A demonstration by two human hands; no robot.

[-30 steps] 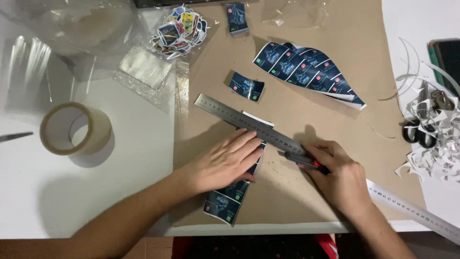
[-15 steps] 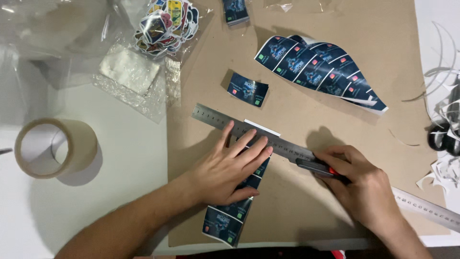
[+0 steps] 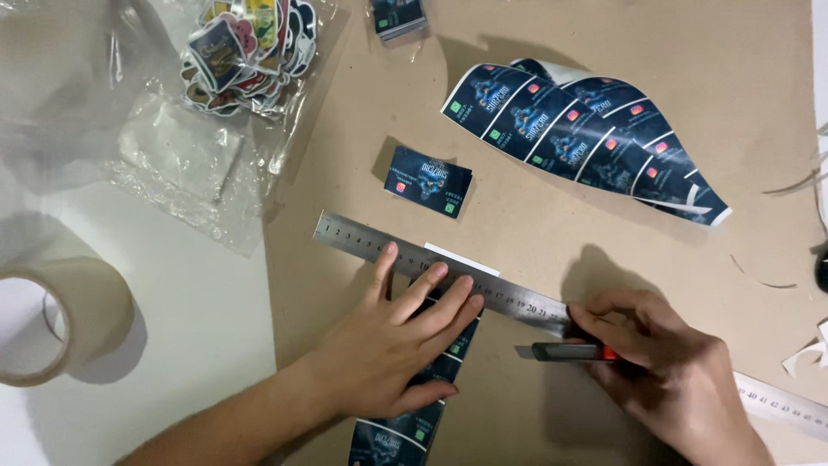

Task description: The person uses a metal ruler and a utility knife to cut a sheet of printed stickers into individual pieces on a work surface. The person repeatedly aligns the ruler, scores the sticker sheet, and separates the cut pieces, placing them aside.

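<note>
Since the earlier frame the right hand has drawn the utility knife rightward along the steel ruler, clear of the printed strip, while the left hand has spread its fingers further across the ruler; the view has also shifted, pushing the roll of clear tape towards the left edge. Left hand lies flat and open, palm down, pinning both the ruler and the strip of dark blue printed labels to the brown cardboard sheet; it grasps nothing, only presses. Right hand is closed around the knife's grey body with its red end, blade tip just below the ruler's lower edge; the strip runs from under the ruler towards the near edge of the cardboard, between the two forearms. One single cut label lies above the ruler, apart from it; a longer curled sheet of the same labels rests further up and right; another small piece of them sits at the top edge. On the white table to the left, a clear bag of colourful stickers lies among crumpled plastic wrap; white paper offcuts show at the right edge.
</note>
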